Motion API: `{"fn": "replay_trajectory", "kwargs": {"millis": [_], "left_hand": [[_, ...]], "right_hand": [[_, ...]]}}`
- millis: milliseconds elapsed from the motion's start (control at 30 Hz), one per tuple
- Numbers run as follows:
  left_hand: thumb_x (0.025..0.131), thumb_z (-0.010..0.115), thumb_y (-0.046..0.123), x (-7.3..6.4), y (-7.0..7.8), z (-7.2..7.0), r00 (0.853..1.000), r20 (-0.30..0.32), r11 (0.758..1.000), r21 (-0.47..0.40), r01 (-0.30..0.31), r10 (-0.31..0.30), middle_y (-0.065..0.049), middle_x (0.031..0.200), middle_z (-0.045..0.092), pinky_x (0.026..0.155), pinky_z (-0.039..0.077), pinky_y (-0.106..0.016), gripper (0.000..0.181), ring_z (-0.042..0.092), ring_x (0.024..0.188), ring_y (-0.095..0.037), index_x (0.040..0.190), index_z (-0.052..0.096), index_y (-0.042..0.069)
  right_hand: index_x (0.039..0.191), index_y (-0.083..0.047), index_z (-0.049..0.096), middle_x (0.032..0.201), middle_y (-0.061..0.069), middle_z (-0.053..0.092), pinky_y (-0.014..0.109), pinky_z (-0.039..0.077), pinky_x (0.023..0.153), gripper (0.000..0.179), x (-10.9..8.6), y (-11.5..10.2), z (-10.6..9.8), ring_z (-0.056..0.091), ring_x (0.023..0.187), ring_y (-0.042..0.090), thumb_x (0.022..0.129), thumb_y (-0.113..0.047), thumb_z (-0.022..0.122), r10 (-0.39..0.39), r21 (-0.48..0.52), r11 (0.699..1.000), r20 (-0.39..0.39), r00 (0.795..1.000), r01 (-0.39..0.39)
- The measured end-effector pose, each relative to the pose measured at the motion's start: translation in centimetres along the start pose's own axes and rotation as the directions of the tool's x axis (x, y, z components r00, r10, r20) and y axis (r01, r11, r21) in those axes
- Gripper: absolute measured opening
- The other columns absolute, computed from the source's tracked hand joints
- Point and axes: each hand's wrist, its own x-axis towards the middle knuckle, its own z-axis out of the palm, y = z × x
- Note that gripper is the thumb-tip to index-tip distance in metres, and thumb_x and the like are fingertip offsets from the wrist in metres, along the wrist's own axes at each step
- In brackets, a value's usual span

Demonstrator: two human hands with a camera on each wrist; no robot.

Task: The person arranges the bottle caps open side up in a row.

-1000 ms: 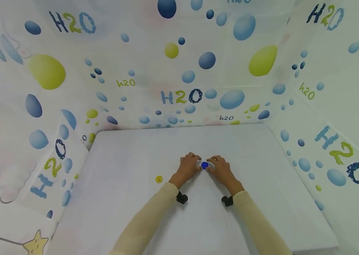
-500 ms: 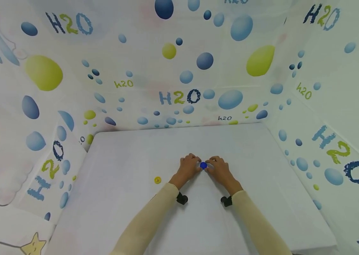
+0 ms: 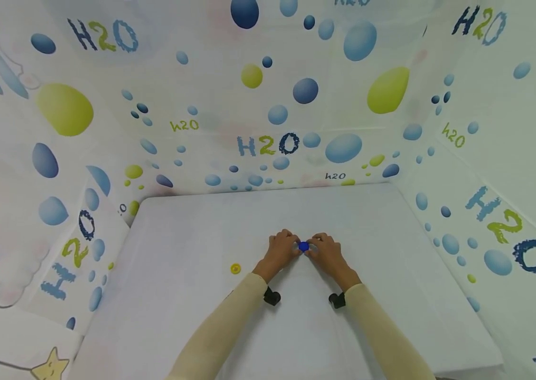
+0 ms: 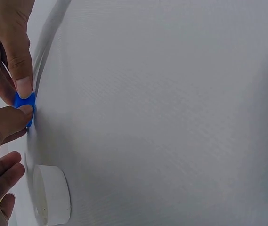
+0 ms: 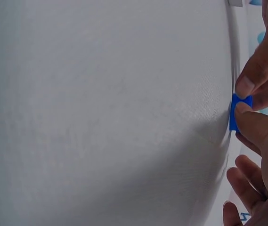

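Note:
Between both hands, over the middle of the table, sits a small blue piece point(image 3: 303, 246). My left hand point(image 3: 280, 251) and right hand point(image 3: 327, 255) face each other and pinch it from opposite sides with thumb and fingertips. In the left wrist view the blue piece point(image 4: 30, 101) is partly covered by a thumb and fingertips. The right wrist view likewise has the blue piece point(image 5: 241, 113) gripped from two sides, one edge close to the tabletop. Left of my left wrist, a small round yellow piece point(image 3: 235, 268) with a ring-like face lies on the table.
A white cloth covers the table point(image 3: 177, 253). A white round piece point(image 4: 57, 195) stands on it at lower left in the left wrist view. Walls point(image 3: 191, 79) printed with drops and "H2O" enclose the back and sides.
My fingertips have drawn in tighter on the blue piece, whose outline looks less round than a second ago. The whole head view has shifted slightly left; the yellow piece lies where it was.

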Motion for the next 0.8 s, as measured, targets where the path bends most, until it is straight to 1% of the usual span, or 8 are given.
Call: {"fn": "replay_trajectory", "kwargs": {"millis": [167,300,467,600,700,800], "left_hand": [[0.101,0.074,0.029,-0.1,-0.2,0.2,1.0,-0.001,1.0,-0.015,-0.006,0.006,-0.012,0.133,0.062,0.106,0.04,-0.052,0.029,0.058,0.127,-0.029,0.126,0.073,0.014],[0.101,0.074,0.03,-0.1,-0.2,0.0,1.0,-0.002,1.0,-0.019,-0.015,0.015,-0.012,0.134,0.062,0.106,0.04,-0.051,0.03,0.058,0.127,-0.03,0.127,0.073,0.014],[0.101,0.074,0.029,-0.2,-0.4,-0.5,0.999,-0.018,0.999,-0.023,-0.035,0.035,-0.012,0.134,0.062,0.105,0.04,-0.051,0.03,0.058,0.127,-0.03,0.127,0.073,0.014],[0.101,0.073,0.029,-0.1,-0.6,-0.8,0.999,-0.029,0.999,-0.019,-0.043,0.043,-0.012,0.134,0.062,0.105,0.041,-0.052,0.03,0.058,0.127,-0.03,0.127,0.072,0.014],[0.102,0.073,0.031,0.1,-0.7,-0.9,0.999,-0.021,0.999,-0.018,-0.038,0.038,-0.011,0.136,0.061,0.106,0.04,-0.051,0.031,0.057,0.129,-0.029,0.128,0.072,0.015],[0.102,0.073,0.031,0.2,-0.9,-0.8,0.999,-0.015,0.999,-0.02,-0.034,0.033,-0.01,0.138,0.06,0.108,0.04,-0.051,0.032,0.057,0.13,-0.028,0.13,0.071,0.016]], "right_hand": [[0.129,-0.008,0.072,0.139,0.018,0.06,0.06,0.049,0.093,0.036,-0.1,-0.1,0.2,0.059,0.125,0.04,0.099,-0.028,0.076,0.0,0.01,1.0,-0.007,1.0,0.0],[0.128,-0.008,0.073,0.137,0.018,0.061,0.059,0.05,0.091,0.035,-0.1,-0.2,0.2,0.06,0.123,0.039,0.098,-0.026,0.077,-0.008,0.019,1.0,-0.025,1.0,0.008],[0.131,-0.009,0.071,0.14,0.018,0.058,0.06,0.047,0.095,0.035,-0.2,-0.5,-0.4,0.058,0.128,0.04,0.1,-0.026,0.075,0.005,0.071,0.997,-0.013,1.0,-0.004],[0.132,-0.009,0.069,0.141,0.019,0.057,0.061,0.046,0.095,0.034,-0.1,-0.6,-0.9,0.057,0.129,0.041,0.101,-0.023,0.074,-0.016,0.104,0.994,-0.028,0.999,0.018],[0.133,-0.01,0.068,0.14,0.018,0.057,0.06,0.047,0.095,0.034,0.0,-0.6,-1.1,0.057,0.129,0.039,0.102,-0.022,0.073,-0.037,0.123,0.992,-0.035,0.999,0.041],[0.133,-0.009,0.067,0.141,0.018,0.056,0.06,0.046,0.097,0.034,0.1,-0.5,-1.4,0.055,0.132,0.038,0.103,-0.023,0.072,-0.054,0.153,0.986,-0.03,0.998,0.058]]}}
